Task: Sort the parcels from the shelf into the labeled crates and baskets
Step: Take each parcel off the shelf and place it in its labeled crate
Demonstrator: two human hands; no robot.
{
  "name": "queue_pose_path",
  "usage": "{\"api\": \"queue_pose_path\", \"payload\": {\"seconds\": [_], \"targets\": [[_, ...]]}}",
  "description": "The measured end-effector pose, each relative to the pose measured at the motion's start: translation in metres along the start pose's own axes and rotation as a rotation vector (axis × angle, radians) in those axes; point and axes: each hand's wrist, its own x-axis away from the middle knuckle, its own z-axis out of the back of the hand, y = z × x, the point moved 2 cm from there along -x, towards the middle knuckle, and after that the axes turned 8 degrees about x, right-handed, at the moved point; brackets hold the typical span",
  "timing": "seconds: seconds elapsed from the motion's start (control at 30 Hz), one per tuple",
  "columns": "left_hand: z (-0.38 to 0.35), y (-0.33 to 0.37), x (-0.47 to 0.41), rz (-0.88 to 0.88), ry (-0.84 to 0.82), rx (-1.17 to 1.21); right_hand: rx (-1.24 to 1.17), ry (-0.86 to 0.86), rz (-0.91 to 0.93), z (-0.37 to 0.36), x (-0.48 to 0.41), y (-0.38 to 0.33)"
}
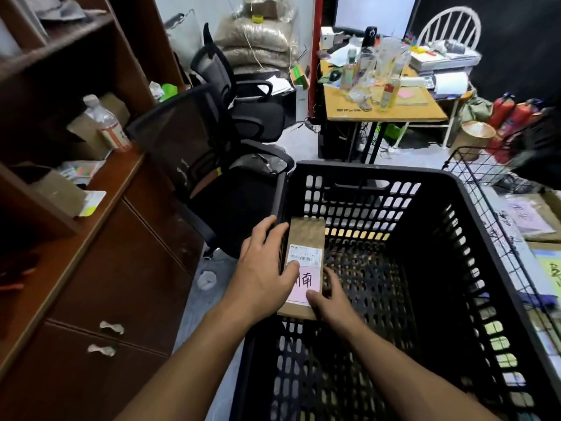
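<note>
both hands are gripping a long brown cardboard parcel (305,262) over the left inner side of a black perforated crate (455,268). the left hand (264,268) is wrapping its left edge, thumb lying on the pink label (305,284); the right hand (331,299) is clasping the near right corner. a wooden shelf (76,177) is standing to the left.

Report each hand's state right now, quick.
Left hand: closed on the cardboard parcel, gripping its left edge, above the black crate.
Right hand: holding the same parcel at its near right corner.
</note>
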Motion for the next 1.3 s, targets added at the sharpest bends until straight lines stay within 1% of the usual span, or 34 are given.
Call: {"api": "queue_pose_path", "payload": {"seconds": [0.2, 0.3, 0.4, 0.63, 0.8, 0.87, 0.97, 1.07, 1.2, 1.3], "targets": [[0.001, 0.002, 0.001, 0.012, 0.013, 0.003, 0.081, -0.012, 0.057, 0.001, 0.007, -0.005], [0.0, 0.001, 0.001, 0.018, 0.025, 0.003, 0.034, -0.033, 0.065, -0.002, 0.009, -0.004], [0.0, 0.001, 0.002, 0.012, 0.042, -0.011, -0.054, -0.029, 0.029, -0.001, 0.005, 0.002], [0.001, 0.001, 0.003, -0.002, 0.035, -0.077, -0.054, -0.011, -0.064, -0.002, 0.003, -0.014], [0.003, 0.004, 0.003, -0.01, 0.02, -0.186, 0.181, 0.057, -0.087, 0.007, 0.017, -0.032], [0.003, 0.005, 0.003, -0.034, 0.01, -0.26, 0.323, 0.144, -0.075, 0.016, 0.025, -0.044], [0.004, 0.005, 0.003, -0.087, -0.003, -0.337, 0.564, 0.278, -0.001, 0.031, 0.044, -0.06], [0.006, 0.01, 0.004, -0.185, -0.025, -0.374, 0.811, 0.361, 0.032, 0.044, 0.078, -0.072], [0.012, 0.021, 0.006, -0.317, -0.093, -0.332, 1.114, 0.509, 0.061, 0.054, 0.135, -0.084], [0.012, 0.034, 0.011, -0.428, -0.16, -0.306, 1.236, 0.625, 0.053, 0.06, 0.181, -0.086]]}}
